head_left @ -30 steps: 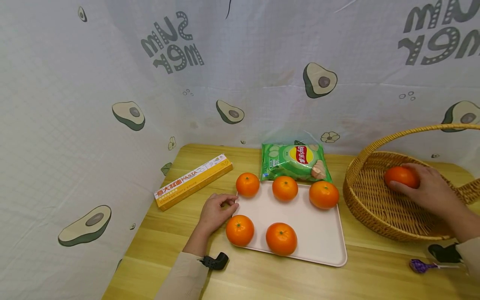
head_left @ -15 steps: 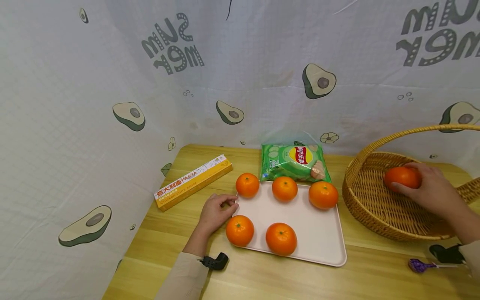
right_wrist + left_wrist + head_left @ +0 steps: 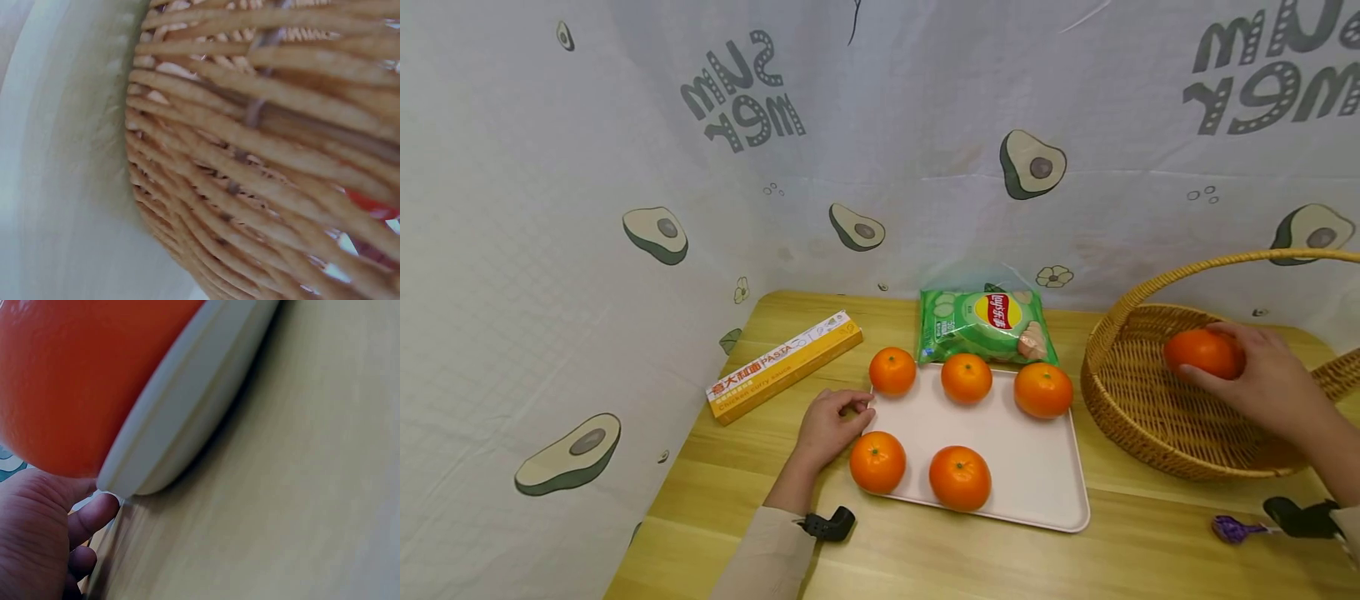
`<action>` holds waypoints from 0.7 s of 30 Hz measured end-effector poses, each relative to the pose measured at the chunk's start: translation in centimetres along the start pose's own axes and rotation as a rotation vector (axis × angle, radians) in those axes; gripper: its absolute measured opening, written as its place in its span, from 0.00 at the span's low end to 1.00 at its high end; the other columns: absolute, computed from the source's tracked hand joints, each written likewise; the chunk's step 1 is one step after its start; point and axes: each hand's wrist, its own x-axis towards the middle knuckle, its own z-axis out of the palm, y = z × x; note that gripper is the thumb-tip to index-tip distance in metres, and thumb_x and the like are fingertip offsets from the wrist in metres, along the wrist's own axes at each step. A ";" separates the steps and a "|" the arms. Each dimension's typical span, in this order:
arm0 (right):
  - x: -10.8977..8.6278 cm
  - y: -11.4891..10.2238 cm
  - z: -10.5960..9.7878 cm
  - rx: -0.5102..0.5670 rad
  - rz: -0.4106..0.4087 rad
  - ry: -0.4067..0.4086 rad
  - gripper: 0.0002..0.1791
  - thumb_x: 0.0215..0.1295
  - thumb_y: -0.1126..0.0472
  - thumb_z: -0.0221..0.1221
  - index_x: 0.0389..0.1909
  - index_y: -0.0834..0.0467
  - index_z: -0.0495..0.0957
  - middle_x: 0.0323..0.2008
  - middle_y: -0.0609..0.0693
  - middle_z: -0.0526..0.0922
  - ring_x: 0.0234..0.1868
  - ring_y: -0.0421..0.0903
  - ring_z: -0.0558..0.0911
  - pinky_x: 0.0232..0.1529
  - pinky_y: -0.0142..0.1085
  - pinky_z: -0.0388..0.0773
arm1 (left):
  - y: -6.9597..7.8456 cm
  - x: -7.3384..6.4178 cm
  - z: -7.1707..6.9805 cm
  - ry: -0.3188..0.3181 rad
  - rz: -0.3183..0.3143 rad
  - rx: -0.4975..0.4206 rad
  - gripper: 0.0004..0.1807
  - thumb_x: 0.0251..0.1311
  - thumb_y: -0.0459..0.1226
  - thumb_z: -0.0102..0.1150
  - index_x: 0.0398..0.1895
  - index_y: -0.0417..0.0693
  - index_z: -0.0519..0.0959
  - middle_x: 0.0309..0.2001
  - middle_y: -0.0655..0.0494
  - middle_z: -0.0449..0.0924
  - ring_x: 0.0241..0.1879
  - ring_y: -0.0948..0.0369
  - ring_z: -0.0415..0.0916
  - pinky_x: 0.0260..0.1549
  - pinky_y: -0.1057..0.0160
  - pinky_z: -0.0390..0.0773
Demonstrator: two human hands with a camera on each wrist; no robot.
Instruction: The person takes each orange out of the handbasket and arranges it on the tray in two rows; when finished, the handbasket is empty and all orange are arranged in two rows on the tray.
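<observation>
My right hand (image 3: 1262, 375) grips a mandarin orange (image 3: 1199, 353) inside the round wicker basket (image 3: 1101, 408), thumb on the near side and fingers over its far side. The right wrist view is filled by the basket's woven wall (image 3: 206, 137). At the left edge of the pale pink tray (image 3: 1030, 467), my left hand (image 3: 831, 427) pinches the rim with thumb and fingers. Mandarin oranges stand on the tray: three along its back edge, including one at the back right (image 3: 1042, 390), and two at the front, a left one (image 3: 878, 462) and a middle one (image 3: 960, 477).
Behind the tray lies a green Lay's chip bag (image 3: 985, 327). A yellow pasta box (image 3: 785, 367) lies to the left. In front of the basket is a purple-wrapped lollipop (image 3: 1232, 529). The basket's handle (image 3: 1187, 268) arches over its opening. A printed curtain (image 3: 925, 167) hangs behind.
My right hand has shifted slightly to the right with the mandarin orange, which shows a little larger in the head view. The left hand stays at the tray's edge.
</observation>
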 end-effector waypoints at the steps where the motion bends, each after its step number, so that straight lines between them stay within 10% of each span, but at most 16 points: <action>1: -0.1 -0.2 -0.1 0.000 -0.006 0.005 0.45 0.66 0.47 0.66 0.69 0.75 0.59 0.60 0.85 0.59 0.51 0.80 0.64 0.41 0.75 0.68 | 0.0 0.0 0.0 0.000 0.001 0.000 0.12 0.61 0.45 0.71 0.48 0.60 0.88 0.35 0.69 0.85 0.37 0.66 0.69 0.39 0.67 0.69; 21: -3.2 -3.9 -1.2 0.002 -0.004 0.056 0.48 0.62 0.46 0.70 0.72 0.71 0.60 0.61 0.84 0.59 0.50 0.81 0.65 0.39 0.75 0.67 | 0.1 -0.1 -0.1 0.008 0.007 -0.006 0.12 0.60 0.45 0.70 0.47 0.60 0.88 0.35 0.68 0.85 0.37 0.66 0.70 0.39 0.67 0.69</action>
